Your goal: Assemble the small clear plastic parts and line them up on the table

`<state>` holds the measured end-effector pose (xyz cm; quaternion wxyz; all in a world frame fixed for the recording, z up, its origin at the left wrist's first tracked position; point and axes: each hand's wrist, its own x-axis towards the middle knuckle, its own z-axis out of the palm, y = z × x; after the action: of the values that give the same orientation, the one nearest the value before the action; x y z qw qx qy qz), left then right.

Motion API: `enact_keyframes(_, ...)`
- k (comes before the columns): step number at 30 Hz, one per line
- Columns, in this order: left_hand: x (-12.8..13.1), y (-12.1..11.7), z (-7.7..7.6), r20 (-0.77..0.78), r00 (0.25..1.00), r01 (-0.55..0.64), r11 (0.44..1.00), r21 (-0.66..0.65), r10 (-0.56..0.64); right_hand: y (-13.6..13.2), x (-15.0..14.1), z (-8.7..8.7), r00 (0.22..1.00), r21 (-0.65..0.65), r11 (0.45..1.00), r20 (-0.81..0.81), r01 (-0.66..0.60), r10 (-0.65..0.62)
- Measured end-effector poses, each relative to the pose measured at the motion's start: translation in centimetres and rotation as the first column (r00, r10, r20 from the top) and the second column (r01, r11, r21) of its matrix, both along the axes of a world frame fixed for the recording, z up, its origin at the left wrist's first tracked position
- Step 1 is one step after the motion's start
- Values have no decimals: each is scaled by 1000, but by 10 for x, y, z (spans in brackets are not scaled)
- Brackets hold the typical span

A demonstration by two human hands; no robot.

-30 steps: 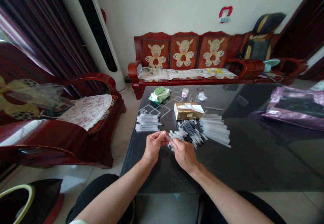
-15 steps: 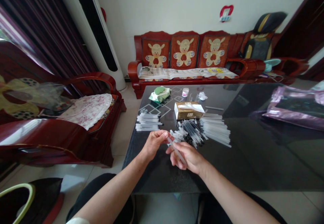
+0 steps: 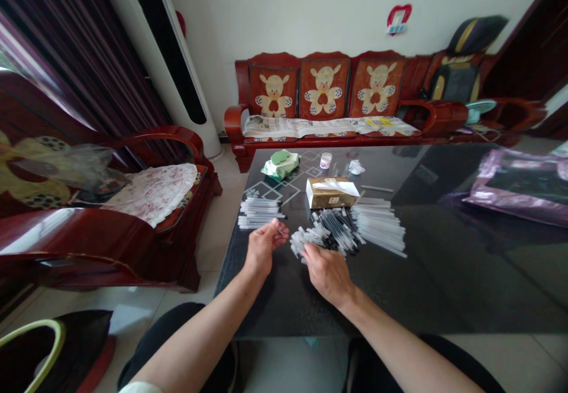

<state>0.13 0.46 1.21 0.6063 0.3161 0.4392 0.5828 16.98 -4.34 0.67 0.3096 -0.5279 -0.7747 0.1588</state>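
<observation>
My left hand [image 3: 261, 248] is closed in a pinch above the table. A small pale end of a pen barrel [image 3: 281, 231] shows at its fingertips, the rest hidden. My right hand [image 3: 328, 271] has its thumb and fingers pinched at the near edge of a pile of clear pen caps [image 3: 306, 237], on one of the caps as far as I can see. Behind that pile lie thin black-and-clear pen refills [image 3: 338, 230]. Translucent pen barrels [image 3: 379, 227] are spread out to the right. A stack of pens with dark tips [image 3: 260, 212] lies left, just beyond my left hand.
On the dark glossy table [image 3: 444, 280] stand a tissue box [image 3: 331, 194], a green wipes pack [image 3: 280, 165], a small white jar [image 3: 325, 160] and crumpled tissue [image 3: 356, 167]. A purple plastic package [image 3: 519, 186] lies right. A wooden armchair [image 3: 177, 251] is left, a sofa [image 3: 319, 94] behind.
My hands have moved apart from the pen barrel they both held. The right hand has let go and turned palm down onto the caps; the left has shifted slightly left.
</observation>
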Motion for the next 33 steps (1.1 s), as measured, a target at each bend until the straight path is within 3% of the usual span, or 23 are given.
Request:
enact_keyframes(4,-14,10,5,56,998,14,999,46,-16,-5,2,-7,992,33,999,122,36,-40)
enact_keyframes(11,-7,4,-4,74,984,166,986,-34,-163,-2,2,-9,995,-36,999,99,28,-24)
enact_keyframes(18,-5,3,-13,4,973,229,973,-35,-229,5,11,-6,997,-37,996,-11,76,-77)
enact_keyframes(23,-5,2,-15,-25,971,236,970,-60,-237,39,72,4,971,88,969,39,230,-234)
enact_keyframes(28,-2,0,-13,-53,960,270,961,-59,-273,73,158,1,821,299,847,249,439,-514)
enact_keyframes(33,2,-4,-12,-84,948,302,952,-57,-306,83,187,-18,705,310,843,462,440,-537)
